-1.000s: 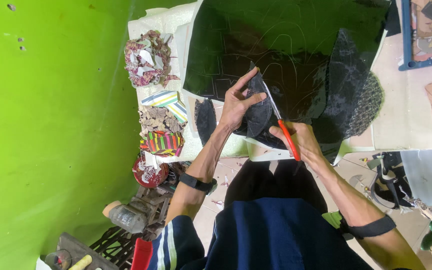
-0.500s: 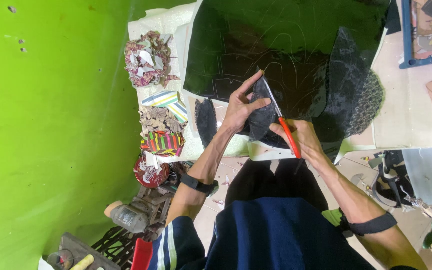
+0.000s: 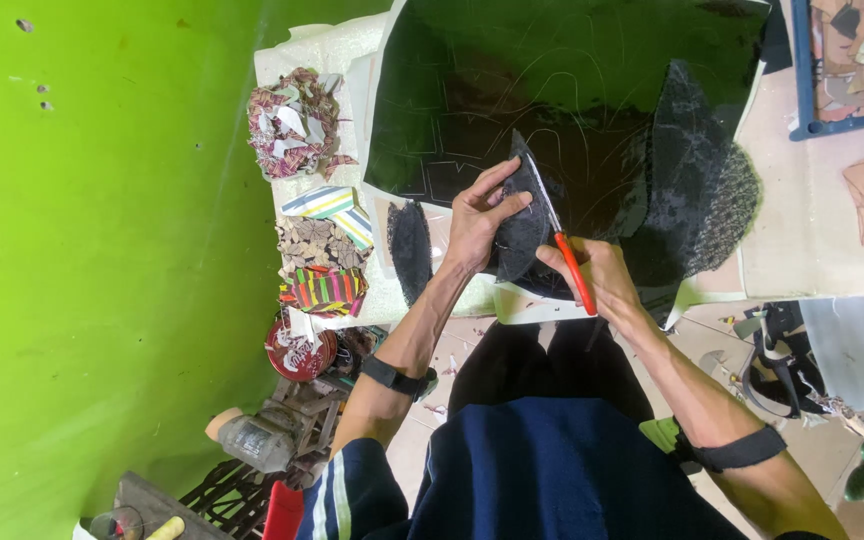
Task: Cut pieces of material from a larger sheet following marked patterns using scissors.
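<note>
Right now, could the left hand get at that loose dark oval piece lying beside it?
Probably yes: the dark oval piece lies uncovered on the white table just left of the left hand, but that hand is pinching the black piece being cut, so it must let go.

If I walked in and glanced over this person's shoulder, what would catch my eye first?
Probably the bright green wall filling the left side. Next, at the centre, the right hand works red-handled scissors through a dark piece of material that the left hand holds, above a big glossy black sheet marked with faint lines. Small heaps of colourful patterned scraps lie between wall and sheet.
</note>
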